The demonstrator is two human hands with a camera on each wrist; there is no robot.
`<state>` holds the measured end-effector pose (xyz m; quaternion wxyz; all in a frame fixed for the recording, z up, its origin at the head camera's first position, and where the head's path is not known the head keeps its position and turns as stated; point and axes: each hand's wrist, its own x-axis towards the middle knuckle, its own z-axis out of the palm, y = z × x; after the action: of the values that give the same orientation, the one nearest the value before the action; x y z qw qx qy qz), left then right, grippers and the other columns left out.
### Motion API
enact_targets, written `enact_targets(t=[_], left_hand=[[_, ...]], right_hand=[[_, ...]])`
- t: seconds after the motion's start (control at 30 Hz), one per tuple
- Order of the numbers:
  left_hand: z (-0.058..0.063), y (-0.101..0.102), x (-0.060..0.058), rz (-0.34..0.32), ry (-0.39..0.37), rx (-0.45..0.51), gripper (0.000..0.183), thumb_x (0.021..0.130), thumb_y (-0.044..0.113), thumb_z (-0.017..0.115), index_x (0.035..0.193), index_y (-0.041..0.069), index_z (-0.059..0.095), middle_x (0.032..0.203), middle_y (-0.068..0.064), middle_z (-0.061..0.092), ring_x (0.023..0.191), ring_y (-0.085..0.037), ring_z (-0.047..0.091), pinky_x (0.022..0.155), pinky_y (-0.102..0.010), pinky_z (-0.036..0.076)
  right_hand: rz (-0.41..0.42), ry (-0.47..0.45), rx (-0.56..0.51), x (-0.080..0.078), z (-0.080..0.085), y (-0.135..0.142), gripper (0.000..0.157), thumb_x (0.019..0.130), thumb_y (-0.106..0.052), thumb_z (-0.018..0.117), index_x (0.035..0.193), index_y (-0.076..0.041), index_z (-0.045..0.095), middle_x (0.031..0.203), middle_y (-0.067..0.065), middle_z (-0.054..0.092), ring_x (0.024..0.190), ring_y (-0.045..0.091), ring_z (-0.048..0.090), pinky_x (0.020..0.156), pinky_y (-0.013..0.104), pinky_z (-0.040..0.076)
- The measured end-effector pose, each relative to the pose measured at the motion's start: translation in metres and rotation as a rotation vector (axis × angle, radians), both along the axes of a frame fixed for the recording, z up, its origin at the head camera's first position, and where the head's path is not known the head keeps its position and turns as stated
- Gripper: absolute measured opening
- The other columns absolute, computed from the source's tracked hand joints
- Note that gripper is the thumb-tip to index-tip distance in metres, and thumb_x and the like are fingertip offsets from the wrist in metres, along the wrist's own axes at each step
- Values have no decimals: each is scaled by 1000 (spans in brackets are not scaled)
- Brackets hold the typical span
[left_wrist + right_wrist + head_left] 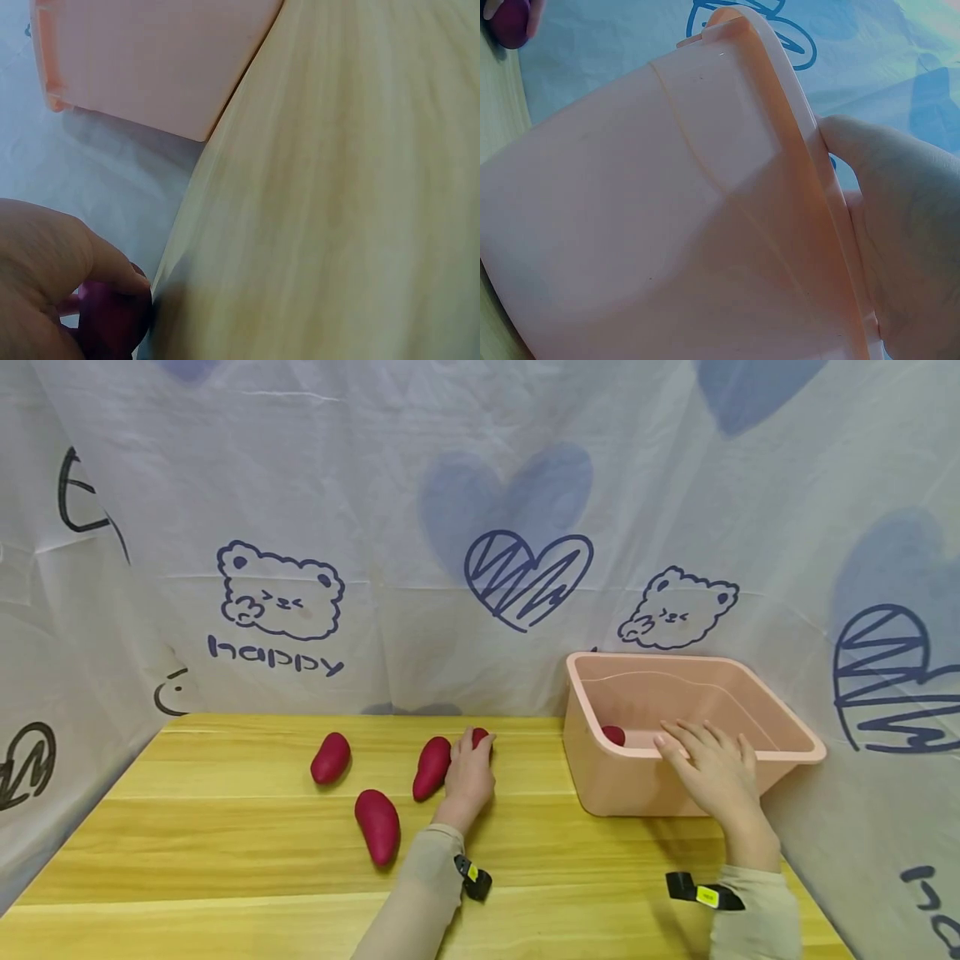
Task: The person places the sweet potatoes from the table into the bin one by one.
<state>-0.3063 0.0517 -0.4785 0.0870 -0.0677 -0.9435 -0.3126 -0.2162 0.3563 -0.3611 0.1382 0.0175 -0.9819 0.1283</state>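
My left hand (469,777) grips a dark red sweet potato (480,737) near the table's back edge; in the left wrist view, thumb and fingers close around that sweet potato (112,319). Just left of this hand lies another sweet potato (432,768). Farther left are a curved sweet potato (377,827) and a rounder one (331,758). My right hand (712,768) reaches over the front rim of a pink plastic bin (637,785), fingers spread and fairly straight. In the right wrist view the thumb touches the bin's rim (810,142). Inside the bin, one sweet potato (613,735) shows partly.
The bin stands at the right of a wood-grain table (225,860), close to its back edge. A pale cloth (390,527) printed with bears and hearts hangs behind and at both sides. Black straps (472,877) sit on both wrists.
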Motion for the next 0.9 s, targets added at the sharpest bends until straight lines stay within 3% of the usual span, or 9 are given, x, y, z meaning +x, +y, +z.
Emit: enact_targets(t=[0.5,0.7,0.9], left_hand=[[5,-1,2,-20,-6,-18,55,87,-2,63,138,17,54,156,-19,31,134,-46,39,100,-59,45],[5,1,1,-11,29,6,63,84,-4,65,141,19,50,156,-18,29,134,-46,39,100,-59,44],[7,2,1,1,101,22,60,87,-3,61,141,19,49,157,-17,30,134,-45,40,98,-59,46]], right_hand=[[8,12,5,-3,0,1,63,101,-58,29,143,-17,48,149,20,43,140,46,26,110,72,3],[11,13,3,-3,0,1,62,101,-58,30,143,-17,48,149,20,43,140,46,26,110,72,3],[10,13,0,-3,0,0,62,100,-58,30,143,-17,48,149,20,43,140,46,26,110,72,3]])
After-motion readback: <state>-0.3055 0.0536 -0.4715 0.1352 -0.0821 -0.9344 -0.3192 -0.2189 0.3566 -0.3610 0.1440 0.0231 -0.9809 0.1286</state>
